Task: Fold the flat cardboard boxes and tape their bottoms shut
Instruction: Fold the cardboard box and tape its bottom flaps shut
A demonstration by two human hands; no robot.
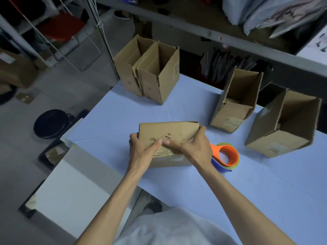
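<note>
five cardboard boxes are on the pale blue worktop (256, 191). the centre box (168, 131) lies near the front edge with its folded flaps facing up, and glossy clear tape shows on its near side (the cardboard is scuffed and torn just where the thumbs lie). both hands are clamped on this box. the left hand (141, 147) grips its left edge, with the fingers curled round the side and the thumb laid across the top. the right hand (192, 144) holds the far right corner, with the fingers hooked over the edge and the thumb pressing the flap. the two thumbs point at each other over the middle of the box, tips almost touching.

the other four boxes are folded open. two stand upright and touching at the back left corner, the first back box (126, 71) and the second back box (159, 82). two more lie tipped on the right, well apart from that pair: the third open box (233, 110) and, nearer the right edge, the fourth open box (283, 128).

one tape dispenser (228, 157), with an orange ring, a green roll and a blue part, lies on the worktop just right of the centre box, partly hidden behind the right wrist.

one white panel (70, 188) leans off the worktop's left side, and one black round object (51, 123) sits on the floor beyond it.
</note>
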